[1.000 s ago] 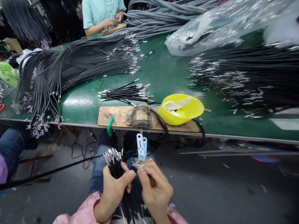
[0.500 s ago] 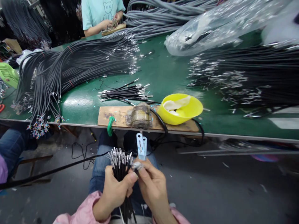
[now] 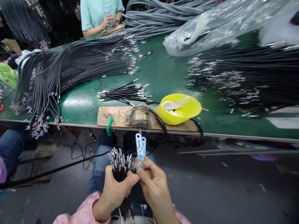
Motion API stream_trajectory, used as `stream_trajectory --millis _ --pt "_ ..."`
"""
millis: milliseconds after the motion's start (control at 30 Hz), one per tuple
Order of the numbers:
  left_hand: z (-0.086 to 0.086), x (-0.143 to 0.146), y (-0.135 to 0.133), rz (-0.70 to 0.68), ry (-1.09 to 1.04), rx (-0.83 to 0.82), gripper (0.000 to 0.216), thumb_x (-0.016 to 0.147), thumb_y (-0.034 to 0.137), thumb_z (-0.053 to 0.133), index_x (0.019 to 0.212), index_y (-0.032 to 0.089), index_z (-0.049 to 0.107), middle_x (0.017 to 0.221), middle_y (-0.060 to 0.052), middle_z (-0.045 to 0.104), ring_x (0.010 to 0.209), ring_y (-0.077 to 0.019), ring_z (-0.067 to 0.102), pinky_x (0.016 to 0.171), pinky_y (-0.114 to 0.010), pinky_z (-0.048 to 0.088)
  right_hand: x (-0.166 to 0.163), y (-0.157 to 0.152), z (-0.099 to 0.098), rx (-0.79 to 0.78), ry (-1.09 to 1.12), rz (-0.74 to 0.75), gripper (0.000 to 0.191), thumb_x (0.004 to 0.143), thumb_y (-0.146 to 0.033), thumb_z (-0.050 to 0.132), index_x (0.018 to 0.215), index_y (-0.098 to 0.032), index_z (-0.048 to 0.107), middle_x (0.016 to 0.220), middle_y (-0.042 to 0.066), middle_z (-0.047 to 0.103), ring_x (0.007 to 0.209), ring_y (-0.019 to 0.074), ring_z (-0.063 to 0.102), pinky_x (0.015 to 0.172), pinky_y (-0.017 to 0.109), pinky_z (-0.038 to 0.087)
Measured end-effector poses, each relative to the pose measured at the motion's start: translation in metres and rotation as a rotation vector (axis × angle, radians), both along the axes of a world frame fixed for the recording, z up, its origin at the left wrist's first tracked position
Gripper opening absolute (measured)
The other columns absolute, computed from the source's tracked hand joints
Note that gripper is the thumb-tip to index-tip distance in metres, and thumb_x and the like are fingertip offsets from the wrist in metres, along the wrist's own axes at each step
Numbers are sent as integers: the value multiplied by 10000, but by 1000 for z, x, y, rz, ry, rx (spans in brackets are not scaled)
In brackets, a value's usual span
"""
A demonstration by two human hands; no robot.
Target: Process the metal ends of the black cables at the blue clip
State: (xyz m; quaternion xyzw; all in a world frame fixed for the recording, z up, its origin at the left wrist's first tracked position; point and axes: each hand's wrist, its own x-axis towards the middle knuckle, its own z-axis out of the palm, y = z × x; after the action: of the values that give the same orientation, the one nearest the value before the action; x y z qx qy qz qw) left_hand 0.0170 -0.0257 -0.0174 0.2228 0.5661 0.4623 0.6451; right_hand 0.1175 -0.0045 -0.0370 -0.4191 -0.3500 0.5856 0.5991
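Observation:
A bundle of short black cables (image 3: 120, 166) with silvery ends pointing up is wrapped in my left hand (image 3: 118, 189), over my lap. Close beside it, my right hand (image 3: 153, 183) is closed in a pinch at its fingertips. Something small and whitish-silver (image 3: 138, 165) shows between those fingers, too small to name. Just above the right fingertips hangs a light-blue clothes peg (image 3: 140, 147), joined to the shaft of a small motor (image 3: 139, 116). The motor sits on a wooden board (image 3: 105, 115) at the table edge.
A yellow cut-open container (image 3: 178, 109) stands right of the motor, and a green clamp (image 3: 109, 126) grips the board. Short black cables (image 3: 126, 92) lie behind. Long cable bundles (image 3: 88, 59) spread left, more black cables (image 3: 257, 74) right. A co-worker (image 3: 100, 18) sits across the green table (image 3: 161, 68).
My left thumb and right fingers have shifted slightly around the whitish-silver piece beside the bundle. The co-worker's hand has risen a little. The whole view has drifted slightly.

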Motion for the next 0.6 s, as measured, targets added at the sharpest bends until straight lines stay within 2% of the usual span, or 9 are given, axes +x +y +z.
stream_trajectory --millis 67,133,233,300,367,433,500,600 --pt "-3 2 -1 28 -5 -6 392 540 401 820 609 192 496 406 90 427 299 -32 317 315 -187 237 -1 0 1 119 -147 -132 196 747 -282 691 596 -196 600 609 -10 510 578 132 469 548 245 389" --pt "-5 3 -1 16 -47 -7 395 554 421 810 612 186 498 399 97 402 288 -23 292 302 -180 233 0 0 4 168 -183 -154 170 749 -277 688 613 -201 620 629 2 533 615 147 487 583 258 401" --pt "-2 2 0 10 -107 8 407 548 462 803 592 180 513 388 95 383 284 -21 277 286 -176 218 4 4 10 -11 66 64 201 713 -397 702 671 -207 653 627 5 546 559 148 496 517 261 409" --pt "2 1 0 78 -89 28 387 508 403 841 606 181 539 446 65 473 322 -32 347 303 -177 270 6 8 14 -188 247 229 254 655 -449 727 698 -205 670 604 2 551 503 136 479 480 258 405" --pt "6 -1 1 136 -56 46 361 475 333 869 618 185 572 521 35 556 383 -50 421 343 -183 335 6 12 15 -294 324 314 272 586 -440 763 672 -196 677 562 -4 548 469 123 453 468 256 402" --pt "9 -3 1 109 -64 33 349 482 359 863 599 186 584 495 35 537 374 -54 401 335 -190 319 6 13 12 -334 308 295 255 532 -394 790 584 -183 656 503 -22 512 439 102 405 442 239 376" --pt "10 -5 3 29 -104 -4 367 522 444 827 574 177 580 412 61 428 318 -35 305 300 -186 222 4 13 7 -331 235 199 244 545 -365 783 526 -175 630 469 -33 486 429 93 385 425 225 358" --pt "11 -6 5 1 -126 -28 389 571 489 788 613 159 584 392 92 342 302 -15 244 307 -169 154 5 8 5 -183 83 78 207 654 -383 724 643 -180 685 528 2 573 485 135 493 465 248 419"
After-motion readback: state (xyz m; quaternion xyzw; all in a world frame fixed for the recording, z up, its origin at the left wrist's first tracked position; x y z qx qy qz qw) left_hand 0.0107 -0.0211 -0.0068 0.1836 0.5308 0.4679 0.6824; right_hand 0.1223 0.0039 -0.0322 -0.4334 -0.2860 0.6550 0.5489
